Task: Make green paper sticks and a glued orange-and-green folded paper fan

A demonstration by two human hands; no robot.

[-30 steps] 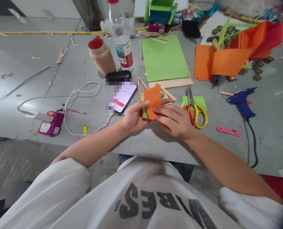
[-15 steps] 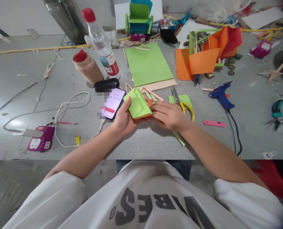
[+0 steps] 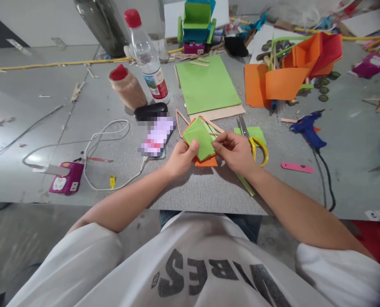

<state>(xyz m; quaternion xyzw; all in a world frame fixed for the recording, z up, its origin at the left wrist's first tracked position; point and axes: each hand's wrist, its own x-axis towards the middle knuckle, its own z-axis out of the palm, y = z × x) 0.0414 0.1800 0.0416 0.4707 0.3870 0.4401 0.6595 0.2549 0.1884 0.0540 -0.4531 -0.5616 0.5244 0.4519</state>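
Note:
A small piece of folded green and orange paper (image 3: 200, 138) is held above the table, green side up, with orange showing along its lower edge. My left hand (image 3: 181, 158) grips its left side, the thumb lying on the green face. At its right edge, my right hand (image 3: 236, 151) pinches with thumb and fingertips. Beyond the paper lie thin wooden stick frames (image 3: 181, 123). Scissors with yellow handles (image 3: 258, 150) rest just right of my right hand, partly over a green paper sheet (image 3: 259, 133). A green paper strip (image 3: 245, 185) lies partly under my right wrist.
Left of my hands are a phone (image 3: 158, 134), a black case (image 3: 150, 111), a jar (image 3: 129, 91) and a plastic bottle (image 3: 149, 64). On the right are a blue glue gun (image 3: 309, 130) and a pink tool (image 3: 297, 167). A green board (image 3: 207, 85) lies ahead.
The paper piece has shifted and turned, now showing a flatter green face. My left thumb has moved to its lower left, and my right fingers are pinched closer at the right edge.

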